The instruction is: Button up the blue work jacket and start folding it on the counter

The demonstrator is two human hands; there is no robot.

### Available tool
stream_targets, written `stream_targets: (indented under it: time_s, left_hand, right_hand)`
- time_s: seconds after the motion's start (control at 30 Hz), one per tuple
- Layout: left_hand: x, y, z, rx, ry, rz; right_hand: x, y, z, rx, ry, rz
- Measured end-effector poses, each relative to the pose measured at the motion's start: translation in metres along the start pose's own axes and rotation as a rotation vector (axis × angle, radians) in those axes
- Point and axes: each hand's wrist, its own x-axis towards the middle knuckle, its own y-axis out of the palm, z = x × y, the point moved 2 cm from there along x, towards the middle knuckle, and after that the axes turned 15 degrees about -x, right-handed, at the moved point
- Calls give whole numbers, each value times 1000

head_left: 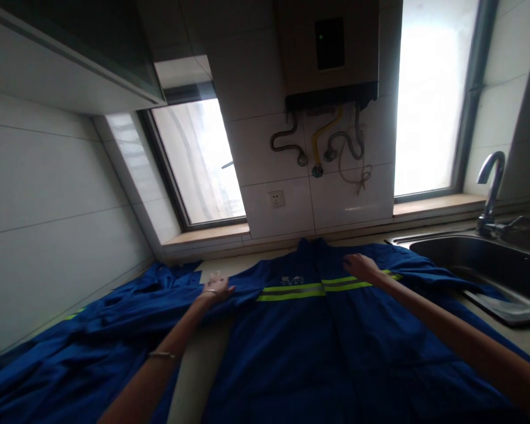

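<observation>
A blue work jacket (287, 341) with yellow-green and grey reflective bands lies spread, front side up, on the counter, its collar towards the wall. My left hand (218, 287) is flat with fingers spread on the outstretched sleeve at the left. On the chest at the other side, above the reflective band, my right hand (361, 268) has its fingers bent together against the cloth. The fingertips of that hand are partly hidden. Another heap of blue clothing (92, 341), with a yellow-green strip, lies rumpled on the left.
A sink (441, 244) with a chrome faucet (492, 188) is at the right, and the other sleeve reaches its rim. A water heater (331, 53) with pipes hangs on the tiled wall between two windows. A cabinet (70, 53) overhangs at upper left.
</observation>
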Motion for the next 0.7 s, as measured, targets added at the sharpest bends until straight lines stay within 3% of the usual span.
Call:
stream_targets:
  time_s: [0.13,0.23,0.4,0.57,0.7]
  left_hand:
    - [8,84,-101,-78,284,180]
    - [3,130,-144,-146,434,228]
    - [-2,170,-151,-165,512,152]
    - [1,174,-145,-192,516,116]
    - [0,171,-146,-216,510,114]
  right_hand:
    - [71,28,44,110,-4,-16]
    - [106,47,50,160,93,-34]
    - [135,70,44,240,248,-36]
    - [145,82,38,279,294,-59]
    - [145,82,34,285,215,-124]
